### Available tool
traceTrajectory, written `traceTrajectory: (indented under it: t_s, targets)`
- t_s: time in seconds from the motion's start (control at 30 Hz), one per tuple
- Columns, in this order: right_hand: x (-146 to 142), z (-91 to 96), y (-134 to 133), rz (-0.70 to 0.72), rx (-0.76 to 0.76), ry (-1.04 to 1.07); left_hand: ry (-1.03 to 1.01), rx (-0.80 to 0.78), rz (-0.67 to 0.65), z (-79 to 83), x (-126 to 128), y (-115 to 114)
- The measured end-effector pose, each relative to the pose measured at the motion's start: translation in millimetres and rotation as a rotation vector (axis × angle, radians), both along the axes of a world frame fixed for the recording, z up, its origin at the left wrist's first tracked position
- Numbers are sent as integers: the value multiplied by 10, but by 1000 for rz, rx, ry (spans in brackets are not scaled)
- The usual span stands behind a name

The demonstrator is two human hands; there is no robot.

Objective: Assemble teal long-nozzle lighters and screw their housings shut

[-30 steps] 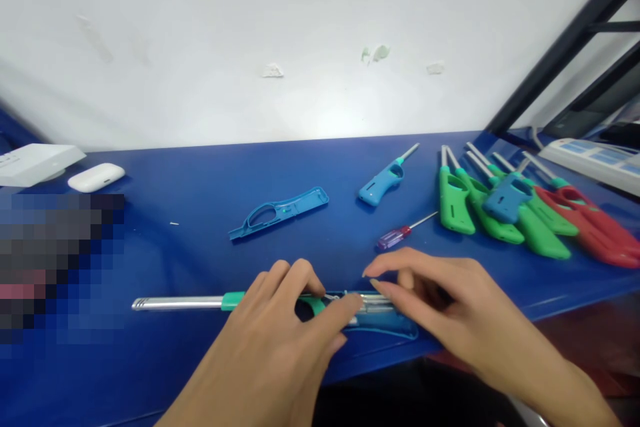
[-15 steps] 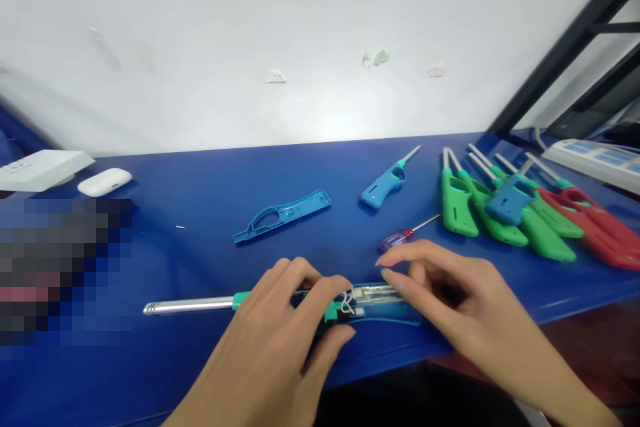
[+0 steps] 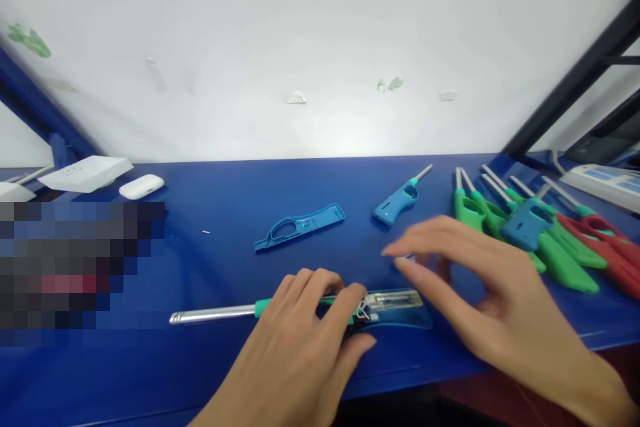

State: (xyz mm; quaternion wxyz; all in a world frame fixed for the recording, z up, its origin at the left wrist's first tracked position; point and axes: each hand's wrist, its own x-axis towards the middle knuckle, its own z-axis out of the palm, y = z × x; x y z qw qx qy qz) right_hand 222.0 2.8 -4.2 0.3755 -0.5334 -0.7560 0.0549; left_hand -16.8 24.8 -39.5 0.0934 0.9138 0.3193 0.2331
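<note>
An opened long-nosed lighter (image 3: 390,308) lies near the front edge of the blue table (image 3: 210,267), its silver nozzle pointing left and its clear inner parts showing. My left hand (image 3: 305,340) presses down on its green middle with curled fingers. My right hand (image 3: 475,287) hovers just above and to the right of the lighter, fingers apart and holding nothing. It hides the small screwdriver that lay there. A loose blue shell half (image 3: 300,225) lies further back.
A whole blue lighter (image 3: 400,200) lies behind my right hand. Several green, blue and red lighters (image 3: 550,233) are piled at the right. A white earbud case (image 3: 141,186) and a white box (image 3: 85,173) sit at the far left. A blurred patch covers the left.
My right hand has lifted off the lighter and moved up and right, with its fingers spread. My left hand stays on the lighter. The view has shifted a little to the left.
</note>
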Motion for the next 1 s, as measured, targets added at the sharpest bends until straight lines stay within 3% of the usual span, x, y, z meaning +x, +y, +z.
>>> traceTrajectory:
  t_s: [0.07, 0.2, 0.3, 0.4, 0.5, 0.67, 0.83, 1.0]
  targets:
    - [-80, 106, 216, 120, 89, -255, 2, 21, 5, 13, 3, 6]
    - [-236, 128, 719, 336, 48, -614, 2, 89, 10, 8, 18, 8]
    - [-292, 17, 980, 398, 26, -679, -91, 140, 36, 7, -10, -13]
    - [-284, -61, 1062, 419, 21, -695, -301, 157, 127, 32, -96, -37]
    - [-230, -35, 996, 394, 26, -675, -429, 210, 237, 71, -189, -33]
    - [-140, 107, 687, 313, 17, -522, -335, 381, 402, 88, -239, 17]
    - [-74, 141, 329, 271, -92, -266, -287, 362, 321, 34, -302, 31]
    - [1, 31, 108, 127, -108, -265, -325, 330, 243, 37, -400, 39]
